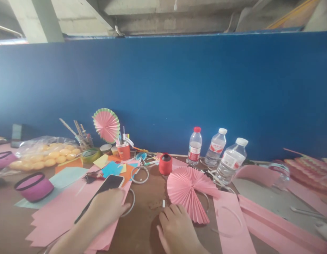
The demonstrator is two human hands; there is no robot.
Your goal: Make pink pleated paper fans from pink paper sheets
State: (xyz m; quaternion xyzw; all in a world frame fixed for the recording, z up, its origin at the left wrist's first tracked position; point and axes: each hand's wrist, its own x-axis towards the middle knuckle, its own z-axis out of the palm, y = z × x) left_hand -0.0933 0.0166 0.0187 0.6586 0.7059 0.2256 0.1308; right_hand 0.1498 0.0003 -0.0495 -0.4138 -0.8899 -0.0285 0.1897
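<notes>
My left hand [109,203] lies over a dark phone [114,181] on a stack of pink paper [57,217], with a white ring [132,204] beside its fingers; its fingertips are partly hidden. My right hand [175,225] rests on the brown table [142,229], fingers apart, holding nothing that shows. Just beyond its fingertips is a small white piece [164,203]. A pleated pink paper fan [188,187], spread nearly to a full circle with a gap at its lower right, lies close to that hand.
Behind stand a red round object [165,164], three bottles [195,146] and a red cup of pens [123,151]. Leftward are a purple band [34,187] and a bag of yellow balls [51,155]. Pink strips [279,222] lie right. Another person's hand [324,230] shows at the right edge.
</notes>
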